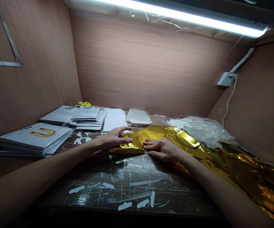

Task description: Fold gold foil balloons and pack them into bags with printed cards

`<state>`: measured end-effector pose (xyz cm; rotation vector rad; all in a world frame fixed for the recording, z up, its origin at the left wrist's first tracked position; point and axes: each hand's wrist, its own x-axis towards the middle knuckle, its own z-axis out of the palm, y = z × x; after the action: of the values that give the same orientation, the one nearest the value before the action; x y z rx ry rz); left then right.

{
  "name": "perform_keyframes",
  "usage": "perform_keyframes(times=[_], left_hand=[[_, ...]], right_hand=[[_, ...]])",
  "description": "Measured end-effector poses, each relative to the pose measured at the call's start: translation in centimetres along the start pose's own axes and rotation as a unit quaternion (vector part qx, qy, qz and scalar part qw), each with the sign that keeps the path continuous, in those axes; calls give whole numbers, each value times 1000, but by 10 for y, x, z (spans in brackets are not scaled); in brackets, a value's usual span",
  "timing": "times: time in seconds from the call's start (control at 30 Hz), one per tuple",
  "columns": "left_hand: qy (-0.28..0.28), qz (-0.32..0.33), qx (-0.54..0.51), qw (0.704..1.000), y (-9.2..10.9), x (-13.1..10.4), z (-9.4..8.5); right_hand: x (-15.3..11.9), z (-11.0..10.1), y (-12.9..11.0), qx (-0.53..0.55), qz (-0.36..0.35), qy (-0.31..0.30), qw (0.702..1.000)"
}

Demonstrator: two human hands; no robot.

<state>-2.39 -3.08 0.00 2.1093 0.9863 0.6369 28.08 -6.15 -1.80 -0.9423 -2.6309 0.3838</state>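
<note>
A shiny gold foil piece (pixel 132 145) lies folded on the dark table in the middle of the view. My left hand (pixel 115 138) is at its left end, thumb on top of the foil and fingers behind it, closed on that end. Fingers spread and lying flat, my right hand (pixel 160 148) rests on the foil's right part. More gold foil (pixel 241 171) stretches from there to the right edge, partly beneath my right forearm.
Stacks of printed white cards (pixel 34 139) stand at the left. White sheets (pixel 115 119) and a clear plastic pile (pixel 139 116) lie at the back. White strips in plastic (pixel 198 126) are at the back right. Small white cutouts (pixel 125 206) dot the front. Wooden walls enclose the table.
</note>
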Motion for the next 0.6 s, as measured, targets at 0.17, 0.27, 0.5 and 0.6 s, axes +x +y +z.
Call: perform_keyframes(times=[0.17, 0.27, 0.5, 0.6], left_hand=[[3, 18, -2, 1000, 1, 0, 1], [83, 8, 8, 997, 5, -2, 1], [186, 270, 180, 927, 30, -14, 5], [-3, 346, 283, 894, 40, -21, 23]], right_hand=[[-1, -1, 0, 1, 3, 1, 1000], [0, 0, -1, -1, 7, -1, 1000], [-1, 1, 0, 6, 16, -5, 1000], [-2, -1, -2, -3, 14, -6, 1000]])
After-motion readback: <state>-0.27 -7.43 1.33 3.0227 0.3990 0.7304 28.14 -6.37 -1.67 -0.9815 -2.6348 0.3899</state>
